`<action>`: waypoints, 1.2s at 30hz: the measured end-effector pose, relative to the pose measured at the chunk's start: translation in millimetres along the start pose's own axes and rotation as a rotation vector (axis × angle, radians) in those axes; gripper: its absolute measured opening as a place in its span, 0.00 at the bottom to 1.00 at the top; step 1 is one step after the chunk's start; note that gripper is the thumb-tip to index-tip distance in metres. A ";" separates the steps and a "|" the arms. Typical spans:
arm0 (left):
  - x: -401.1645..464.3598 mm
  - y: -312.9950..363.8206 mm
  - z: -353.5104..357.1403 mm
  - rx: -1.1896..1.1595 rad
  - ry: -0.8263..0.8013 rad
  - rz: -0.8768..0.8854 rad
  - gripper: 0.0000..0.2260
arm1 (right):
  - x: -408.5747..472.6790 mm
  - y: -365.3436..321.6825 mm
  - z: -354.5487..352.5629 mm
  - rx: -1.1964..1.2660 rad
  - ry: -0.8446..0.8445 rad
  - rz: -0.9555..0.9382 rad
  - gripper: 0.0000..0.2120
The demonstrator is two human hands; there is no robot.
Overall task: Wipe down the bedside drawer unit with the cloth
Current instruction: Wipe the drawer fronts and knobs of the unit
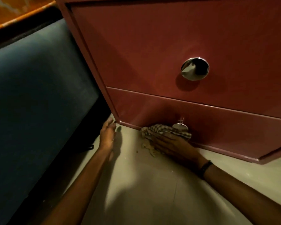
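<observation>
The checked cloth (165, 132) is bunched against the foot of the lower drawer front (217, 125), just under its small metal knob (180, 125) and trailing onto the floor (152, 184); the right hand (173, 146) lies over it, fingers spread fairly flat, pressing more than gripping; the left hand (107, 133) rests open on the floor beside the corner of the red drawer unit (136, 54), holding nothing. The trailing edge seems likely to pick up floor grit and smear it back onto the panel; the folds could snag on the knob mid-stroke; the upper drawer's large knob (195, 69) may get missed in the dim light.
</observation>
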State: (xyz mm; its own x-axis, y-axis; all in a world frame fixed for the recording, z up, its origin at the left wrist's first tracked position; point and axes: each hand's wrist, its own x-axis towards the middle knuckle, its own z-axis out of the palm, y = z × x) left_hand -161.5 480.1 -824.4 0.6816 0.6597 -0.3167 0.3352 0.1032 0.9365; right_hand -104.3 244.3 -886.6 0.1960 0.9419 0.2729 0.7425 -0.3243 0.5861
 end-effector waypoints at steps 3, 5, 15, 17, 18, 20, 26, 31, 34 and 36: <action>-1.0 5.1 -1.0 0.022 -0.066 -0.007 0.15 | 51.2 -20.6 8.3 0.048 0.030 0.026 0.22; -1.9 6.9 -2.3 -0.026 -0.062 -0.018 0.12 | 87.9 -31.5 8.1 0.066 -0.016 0.033 0.24; -13.8 4.1 13.8 -0.141 -0.088 0.003 0.15 | 103.3 -30.8 3.7 0.173 -0.173 -0.007 0.25; -10.0 0.0 14.8 -0.103 -0.068 0.027 0.14 | 69.0 -21.8 0.6 0.269 -0.157 0.043 0.25; -9.0 -0.9 15.1 -0.099 -0.062 0.028 0.13 | 49.9 -17.6 -0.4 0.312 -0.145 0.055 0.24; -9.4 -3.1 16.5 -0.115 -0.053 0.024 0.11 | 7.2 -8.6 -2.8 0.304 -0.033 0.105 0.23; -14.2 -10.2 18.7 -0.138 -0.025 -0.003 0.18 | -90.4 17.7 -34.5 0.331 -0.065 0.238 0.24; -25.5 -7.5 23.9 -0.124 -0.032 0.028 0.18 | -150.8 25.7 -38.9 0.156 -0.138 0.206 0.27; -27.8 -4.0 26.3 -0.107 -0.041 0.031 0.20 | -175.7 31.8 -44.1 0.057 -0.206 0.190 0.32; -27.3 -4.9 27.3 -0.105 -0.045 0.023 0.21 | -193.9 36.6 -44.2 0.020 -0.245 0.183 0.35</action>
State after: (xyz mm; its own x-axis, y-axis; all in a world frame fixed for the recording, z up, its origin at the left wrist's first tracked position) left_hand -164.0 441.3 -824.4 0.7175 0.6291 -0.2990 0.2508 0.1672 0.9535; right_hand -143.4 45.9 -884.3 0.4742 0.8620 0.1792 0.6927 -0.4909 0.5284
